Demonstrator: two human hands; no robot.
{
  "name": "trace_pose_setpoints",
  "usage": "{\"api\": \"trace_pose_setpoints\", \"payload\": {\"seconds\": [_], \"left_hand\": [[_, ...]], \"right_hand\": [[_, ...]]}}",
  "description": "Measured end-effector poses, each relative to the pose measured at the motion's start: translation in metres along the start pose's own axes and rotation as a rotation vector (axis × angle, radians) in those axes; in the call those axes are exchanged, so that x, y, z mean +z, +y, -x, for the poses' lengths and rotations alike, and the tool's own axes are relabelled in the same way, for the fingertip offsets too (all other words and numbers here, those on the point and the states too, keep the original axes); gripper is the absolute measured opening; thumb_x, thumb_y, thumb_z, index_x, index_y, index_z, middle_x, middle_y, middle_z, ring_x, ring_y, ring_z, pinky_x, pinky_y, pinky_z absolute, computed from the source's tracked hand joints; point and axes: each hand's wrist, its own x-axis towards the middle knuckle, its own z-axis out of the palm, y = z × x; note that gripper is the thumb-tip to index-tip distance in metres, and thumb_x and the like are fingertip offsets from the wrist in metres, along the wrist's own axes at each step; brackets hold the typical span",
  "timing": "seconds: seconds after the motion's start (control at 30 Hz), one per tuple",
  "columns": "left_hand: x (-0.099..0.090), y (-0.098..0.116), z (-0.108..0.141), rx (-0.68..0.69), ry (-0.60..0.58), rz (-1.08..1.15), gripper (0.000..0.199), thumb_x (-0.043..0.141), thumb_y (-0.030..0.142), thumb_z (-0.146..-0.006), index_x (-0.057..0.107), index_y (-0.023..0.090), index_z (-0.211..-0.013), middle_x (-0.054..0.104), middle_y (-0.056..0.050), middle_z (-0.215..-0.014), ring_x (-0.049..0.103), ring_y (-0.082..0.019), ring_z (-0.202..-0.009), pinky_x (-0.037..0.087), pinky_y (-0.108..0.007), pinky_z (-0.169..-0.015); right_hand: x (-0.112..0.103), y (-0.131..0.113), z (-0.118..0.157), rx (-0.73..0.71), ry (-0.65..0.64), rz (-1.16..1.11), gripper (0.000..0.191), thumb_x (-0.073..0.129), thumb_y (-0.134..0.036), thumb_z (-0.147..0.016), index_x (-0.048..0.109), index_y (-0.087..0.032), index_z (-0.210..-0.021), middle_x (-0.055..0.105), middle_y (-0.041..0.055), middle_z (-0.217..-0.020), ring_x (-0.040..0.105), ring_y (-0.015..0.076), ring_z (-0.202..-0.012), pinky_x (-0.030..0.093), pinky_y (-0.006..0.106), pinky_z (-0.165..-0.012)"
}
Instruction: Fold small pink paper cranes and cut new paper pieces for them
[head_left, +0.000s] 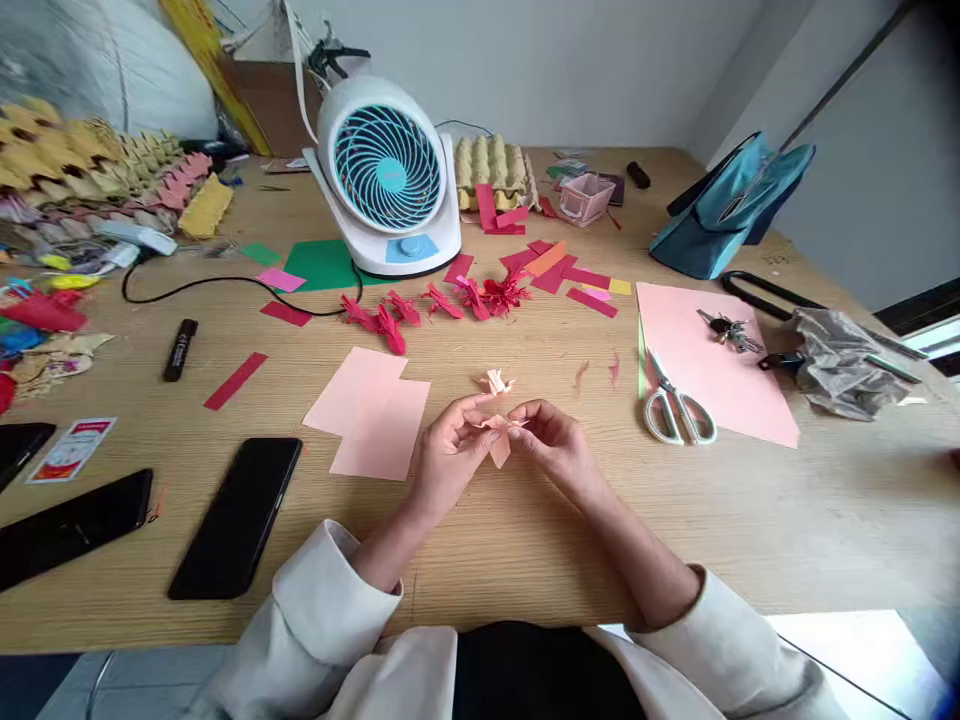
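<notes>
Both hands on one small pink paper piece [500, 452], low centre of the desk, straight in front of the person. Left hand [452, 440] pinches its left edge between thumb and fingers; right hand [557, 448] pinches the right edge, thumb and forefinger together, rest curled. Paper sits in the gap between the hands, touching both, so neither is nearer; nothing blocks either hand from it. Long axis hard to call: one flap points down toward the body, others run sideways into the fingers, exact folds partly hidden. Key neighbour: pale paper flower [496, 383] just beyond the fingertips, away from the person, a bit closer to the left hand's fingers; close enough to get nudged, I'd judge. Pale pink sheets [375, 430], overlapping, lie near the left hand on its outer side. Scissors [681, 412] well apart to the right, tips away from the person, handles toward, lying against the edge of a big pink sheet [754, 400] with keys [733, 333] on it. Farther off, row of red paper flowers [406, 309], then white fan [390, 176] behind. Black phone [235, 518] left of the left forearm, apart from it. Nearby desk crowding looks minor.
</notes>
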Motion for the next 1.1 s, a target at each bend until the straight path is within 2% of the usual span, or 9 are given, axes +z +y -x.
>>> {"api": "trace_pose_setpoints", "payload": {"seconds": [0.27,0.47,0.6,0.9,0.97,1.1], "left_hand": [[0.001,0.006,0.000,-0.010,0.096,-0.023,0.036,0.072,0.027,-0.083,0.061,0.020,-0.116,0.070,-0.001,-0.084,0.070,-0.014,-0.081,0.055,-0.023,-0.074],[0.002,0.002,-0.003,-0.055,0.087,0.005,0.042,0.075,0.029,-0.080,0.060,0.018,-0.117,0.070,-0.001,-0.081,0.069,-0.015,-0.082,0.054,-0.025,-0.078],[0.002,-0.003,-0.005,-0.116,0.029,0.086,0.047,0.075,0.030,-0.080,0.058,0.016,-0.121,0.072,-0.004,-0.086,0.068,-0.015,-0.082,0.053,-0.027,-0.080],[0.002,-0.005,-0.001,-0.040,0.002,0.049,0.048,0.067,0.032,-0.086,0.055,0.020,-0.131,0.064,-0.001,-0.083,0.064,-0.015,-0.081,0.052,-0.026,-0.079],[0.001,-0.006,-0.001,-0.043,-0.012,0.035,0.041,0.067,0.032,-0.086,0.060,0.019,-0.124,0.066,-0.001,-0.084,0.064,-0.015,-0.082,0.052,-0.025,-0.078],[-0.003,-0.010,-0.004,-0.070,-0.016,0.047,0.025,0.071,0.033,-0.082,0.063,0.017,-0.098,0.068,-0.002,-0.084,0.065,-0.014,-0.078,0.051,-0.024,-0.073]], "right_hand": [[0.001,0.011,0.002,0.012,0.003,0.062,0.027,0.074,-0.043,-0.079,0.064,-0.018,-0.082,0.066,0.0022,-0.079,0.059,0.0144,-0.070,0.045,0.027,-0.067],[0.005,0.011,0.003,-0.019,0.044,0.150,0.024,0.067,-0.041,-0.084,0.063,-0.017,-0.085,0.065,0.0023,-0.076,0.057,0.0140,-0.067,0.044,0.026,-0.063],[0.005,0.008,0.004,-0.022,0.064,0.172,0.024,0.067,-0.041,-0.083,0.063,-0.017,-0.085,0.064,0.0020,-0.077,0.056,0.0137,-0.067,0.043,0.026,-0.063],[0.004,0.013,0.001,0.025,-0.051,-0.032,0.027,0.072,-0.043,-0.081,0.060,-0.019,-0.079,0.060,-0.0004,-0.074,0.054,0.0127,-0.067,0.043,0.026,-0.066],[0.003,0.015,0.000,0.001,-0.043,-0.016,0.026,0.072,-0.042,-0.082,0.061,-0.019,-0.079,0.059,-0.0007,-0.074,0.053,0.0123,-0.066,0.042,0.026,-0.065],[0.001,0.016,0.001,-0.043,-0.017,0.081,0.027,0.071,-0.044,-0.082,0.061,-0.019,-0.079,0.057,-0.0006,-0.073,0.052,0.0125,-0.065,0.042,0.026,-0.063]]}}
